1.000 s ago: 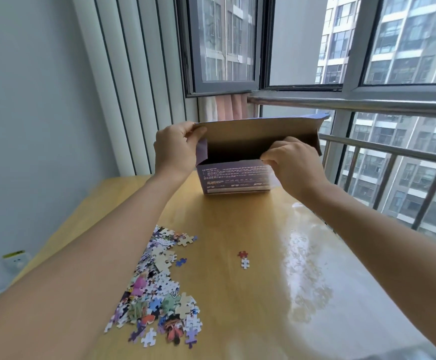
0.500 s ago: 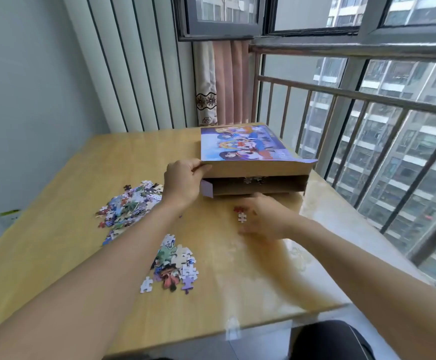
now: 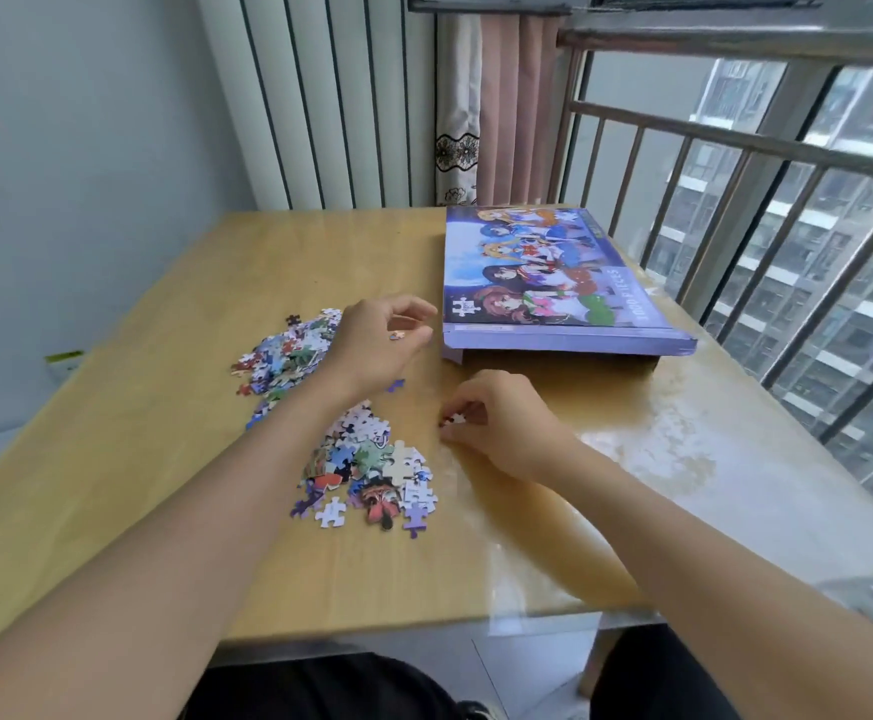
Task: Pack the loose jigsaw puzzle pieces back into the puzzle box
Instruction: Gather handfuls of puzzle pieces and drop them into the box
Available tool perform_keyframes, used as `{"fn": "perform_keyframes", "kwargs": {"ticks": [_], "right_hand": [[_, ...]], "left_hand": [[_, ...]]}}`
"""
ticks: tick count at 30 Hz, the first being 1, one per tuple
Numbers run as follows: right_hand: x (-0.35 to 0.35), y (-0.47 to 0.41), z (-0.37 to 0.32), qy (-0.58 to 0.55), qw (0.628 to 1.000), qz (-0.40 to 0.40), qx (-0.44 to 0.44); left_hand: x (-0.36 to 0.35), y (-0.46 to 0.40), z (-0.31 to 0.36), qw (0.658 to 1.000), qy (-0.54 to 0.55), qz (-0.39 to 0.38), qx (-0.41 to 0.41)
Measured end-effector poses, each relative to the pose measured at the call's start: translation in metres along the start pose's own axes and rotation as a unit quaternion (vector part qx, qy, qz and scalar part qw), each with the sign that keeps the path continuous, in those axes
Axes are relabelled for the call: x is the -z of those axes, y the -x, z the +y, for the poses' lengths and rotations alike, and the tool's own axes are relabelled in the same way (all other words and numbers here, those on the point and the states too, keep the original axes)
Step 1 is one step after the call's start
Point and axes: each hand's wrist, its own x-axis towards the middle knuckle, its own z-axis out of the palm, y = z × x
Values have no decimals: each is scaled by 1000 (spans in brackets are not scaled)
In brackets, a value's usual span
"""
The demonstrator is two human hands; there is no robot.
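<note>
The puzzle box lies flat at the table's far right, picture side up, its near end in shadow. Two heaps of loose pieces lie left of centre: a far pile and a near pile. My right hand rests on the table in front of the box and pinches a white piece at its fingertips. My left hand hovers just left of the box with curled fingers. A small coloured piece shows inside its curl; I cannot tell whether it is held. A single purple piece lies below that hand.
The wooden table has a glossy film over its right part. A metal railing and window run along the right, close behind the box. A curtain hangs at the far corner. The table's near edge is just above my lap.
The box went from held upright to lying flat. My left hand let go of its flap and drew back to the left. My right hand closed on the white piece.
</note>
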Motion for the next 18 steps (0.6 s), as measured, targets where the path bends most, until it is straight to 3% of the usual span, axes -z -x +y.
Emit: {"fn": "perform_keyframes", "kwargs": {"ticks": [9,11,14,18], "right_hand": [[-37,-39,-56,-177,982,61,-34],[-36,-58,-66,-177,980,84,-34],[-39,-93,-72,-77,995,55,-44],[-52,-127,-69,27,990,-8,-139]], "left_hand": [[82,51,-70,968,-84,233,39],[86,55,-94,966,-110,211,99],[82,52,-108,968,-121,97,196],[77,51,-103,967,-177,2,185]]}}
